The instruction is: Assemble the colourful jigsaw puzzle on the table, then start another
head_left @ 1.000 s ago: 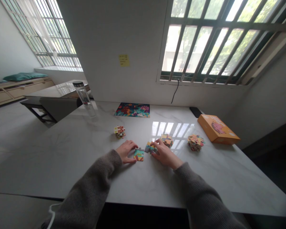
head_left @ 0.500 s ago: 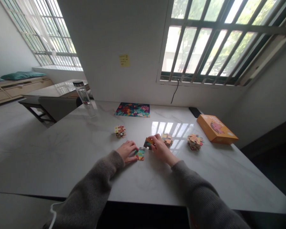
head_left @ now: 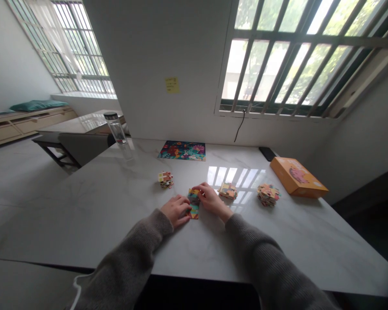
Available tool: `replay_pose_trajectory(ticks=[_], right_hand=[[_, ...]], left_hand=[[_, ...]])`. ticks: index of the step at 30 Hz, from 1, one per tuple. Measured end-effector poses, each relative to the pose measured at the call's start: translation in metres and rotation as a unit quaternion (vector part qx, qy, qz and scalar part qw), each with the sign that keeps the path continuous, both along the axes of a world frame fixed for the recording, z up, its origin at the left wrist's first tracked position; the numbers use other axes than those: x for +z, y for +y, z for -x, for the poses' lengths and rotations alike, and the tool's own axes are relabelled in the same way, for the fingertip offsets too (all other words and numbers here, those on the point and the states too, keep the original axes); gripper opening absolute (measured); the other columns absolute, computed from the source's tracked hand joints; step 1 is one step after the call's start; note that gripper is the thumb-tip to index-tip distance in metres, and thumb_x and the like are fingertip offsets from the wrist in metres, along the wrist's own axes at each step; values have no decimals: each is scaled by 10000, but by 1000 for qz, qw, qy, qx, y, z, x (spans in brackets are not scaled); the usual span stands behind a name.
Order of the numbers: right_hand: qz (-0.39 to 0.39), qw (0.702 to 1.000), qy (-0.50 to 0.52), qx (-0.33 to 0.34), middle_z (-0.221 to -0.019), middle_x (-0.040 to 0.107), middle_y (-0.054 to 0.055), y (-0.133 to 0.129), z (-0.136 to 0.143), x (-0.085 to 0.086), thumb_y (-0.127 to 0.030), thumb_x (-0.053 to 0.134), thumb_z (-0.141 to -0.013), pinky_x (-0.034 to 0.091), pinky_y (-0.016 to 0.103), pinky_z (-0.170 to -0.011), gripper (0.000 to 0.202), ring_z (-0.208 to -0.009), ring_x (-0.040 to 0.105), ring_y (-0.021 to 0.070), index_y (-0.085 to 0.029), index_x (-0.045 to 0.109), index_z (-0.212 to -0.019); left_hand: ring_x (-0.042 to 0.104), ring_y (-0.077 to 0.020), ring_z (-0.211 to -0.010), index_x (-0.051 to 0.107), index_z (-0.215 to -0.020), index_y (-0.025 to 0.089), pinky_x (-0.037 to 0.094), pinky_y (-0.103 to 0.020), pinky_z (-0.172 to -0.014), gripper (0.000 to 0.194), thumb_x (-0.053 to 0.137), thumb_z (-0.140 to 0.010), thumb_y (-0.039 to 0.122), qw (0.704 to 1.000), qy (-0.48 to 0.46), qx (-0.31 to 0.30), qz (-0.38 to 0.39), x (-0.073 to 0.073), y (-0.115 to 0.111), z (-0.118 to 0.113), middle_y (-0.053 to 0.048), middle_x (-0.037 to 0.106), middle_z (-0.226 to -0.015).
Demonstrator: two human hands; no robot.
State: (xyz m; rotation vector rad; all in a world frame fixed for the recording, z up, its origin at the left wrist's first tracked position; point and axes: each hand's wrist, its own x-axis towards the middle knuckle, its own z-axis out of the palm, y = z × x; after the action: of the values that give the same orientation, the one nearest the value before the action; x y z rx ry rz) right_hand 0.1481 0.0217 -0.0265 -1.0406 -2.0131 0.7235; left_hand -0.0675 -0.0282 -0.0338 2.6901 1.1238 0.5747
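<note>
Between my hands, a teal and orange jigsaw puzzle piece (head_left: pixel 194 212) lies flat on the white marbled table (head_left: pixel 116 224). Fingers of my left hand (head_left: pixel 177 210) press on its left side. A second jigsaw piece (head_left: pixel 193 196), yellow and dark, sits right against its far edge. My right hand (head_left: pixel 210 200) pinches that second piece at its right side. Whether the two pieces are fully interlocked I cannot tell. Stacks of pieces stand around: one stack (head_left: pixel 165 179) beyond my left hand, a low stack (head_left: pixel 228 190) just right of my right hand, and a taller stack (head_left: pixel 268 194) farther right.
A colourful picture sheet (head_left: pixel 183 150) lies by the wall. An orange box (head_left: pixel 297 177) and a black phone (head_left: pixel 267 153) are at the right. A clear bottle (head_left: pixel 115 128) stands at the far left edge. A yellow note (head_left: pixel 172 85) is stuck to the wall.
My right hand has moved left with the second puzzle piece, bringing it against the far edge of the piece under my left hand. The view has shifted slightly.
</note>
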Motion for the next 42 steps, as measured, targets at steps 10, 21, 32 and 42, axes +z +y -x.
replay_pose_trajectory(ticks=[10, 21, 32, 42], right_hand=[[-68, 983, -166, -25, -1108, 626, 64, -3, -2, -4, -180, 691, -860, 443, 405, -966, 235, -1066, 537, 230, -238, 705, -1088], [-182, 973, -141, -30, -1321, 587, 91, -47, -23, 26, -160, 507, -956, 380, 479, -1078, 375, -1267, 452, 269, -274, 585, -1304], [-149, 970, -98, -166, -1183, 616, 119, -26, -126, 22, -283, 535, -933, 444, 485, -1017, 278, -1139, 525, 293, -210, 630, -1184], [-136, 970, -148, -137, -1162, 659, 106, -17, -143, 12, -281, 617, -886, 476, 467, -974, 221, -1094, 571, 291, -222, 663, -1095]], left_hand=[[558, -267, -1156, 637, -1035, 201, 475, -416, -1030, 223, 663, -822, 261, 999, -28, -12, 24, -3, 0, -1, -93, 636, -1225], [544, -283, -1166, 631, -1057, 210, 461, -447, -1024, 215, 636, -853, 275, 1000, -7, -6, 27, 4, -3, -3, -93, 642, -1216], [559, -279, -1139, 658, -1045, 217, 463, -445, -995, 220, 642, -839, 293, 1000, -14, -8, 11, -3, 2, -2, -91, 640, -1206], [568, -274, -1116, 665, -1035, 218, 474, -440, -994, 228, 670, -826, 307, 1000, -17, -7, 15, -5, 5, 0, -91, 641, -1198]])
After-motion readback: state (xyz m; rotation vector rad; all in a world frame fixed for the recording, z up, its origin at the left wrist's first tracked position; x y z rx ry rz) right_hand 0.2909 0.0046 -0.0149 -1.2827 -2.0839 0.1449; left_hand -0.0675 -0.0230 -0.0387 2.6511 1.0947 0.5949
